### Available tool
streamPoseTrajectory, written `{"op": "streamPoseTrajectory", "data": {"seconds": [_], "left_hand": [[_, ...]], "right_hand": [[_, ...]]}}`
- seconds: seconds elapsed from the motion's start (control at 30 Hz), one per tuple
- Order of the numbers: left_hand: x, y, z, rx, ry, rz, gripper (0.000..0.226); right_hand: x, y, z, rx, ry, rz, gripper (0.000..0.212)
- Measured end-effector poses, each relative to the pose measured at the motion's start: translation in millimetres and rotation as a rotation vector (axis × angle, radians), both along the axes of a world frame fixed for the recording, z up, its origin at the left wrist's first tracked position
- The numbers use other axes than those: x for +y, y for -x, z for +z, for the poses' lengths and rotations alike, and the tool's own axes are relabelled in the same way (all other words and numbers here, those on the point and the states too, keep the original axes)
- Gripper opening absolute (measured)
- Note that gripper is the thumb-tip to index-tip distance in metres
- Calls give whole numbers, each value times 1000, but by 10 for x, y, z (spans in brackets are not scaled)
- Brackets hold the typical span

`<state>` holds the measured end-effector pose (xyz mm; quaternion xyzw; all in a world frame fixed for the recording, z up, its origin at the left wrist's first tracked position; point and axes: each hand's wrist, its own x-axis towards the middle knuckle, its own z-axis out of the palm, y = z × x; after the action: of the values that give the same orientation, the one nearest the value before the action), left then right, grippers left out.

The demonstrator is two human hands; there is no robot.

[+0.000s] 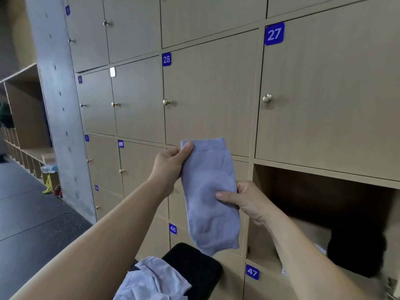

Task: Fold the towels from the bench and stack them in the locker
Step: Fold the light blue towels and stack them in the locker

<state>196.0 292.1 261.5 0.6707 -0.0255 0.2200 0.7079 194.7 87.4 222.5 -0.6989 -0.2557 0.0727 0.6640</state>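
Evidently soft and light, the lilac towel [210, 191] hung left of the open locker [307, 187], left hand [171, 163] pinching its top corner, right hand [244, 200] pinching its side edge, likely the best holds.

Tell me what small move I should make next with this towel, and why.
Probably fold the lower half up to the top edge: the towel hangs as a long strip, left hand pinching its top corner, right hand pinching its middle, beside the open locker.
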Motion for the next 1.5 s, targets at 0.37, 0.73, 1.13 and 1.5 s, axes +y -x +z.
{"op": "streamPoseTrajectory", "data": {"seconds": [0.37, 0.73, 1.13, 1.5], "left_hand": [[-134, 258, -475, 165, -67, -179, 22], [-172, 233, -467, 57, -90, -17, 32], [-223, 164, -225, -18, -27, -41, 22], [-278, 2, -190, -32, 51, 53, 17]], "right_hand": [[-24, -71, 179, -71, -8, -130, 7], [-176, -167, 37, -174, -9, -285, 17], [-153, -244, 292, -293, -59, -436, 28], [-137, -415, 405, -278, -71, -492, 24]]}}
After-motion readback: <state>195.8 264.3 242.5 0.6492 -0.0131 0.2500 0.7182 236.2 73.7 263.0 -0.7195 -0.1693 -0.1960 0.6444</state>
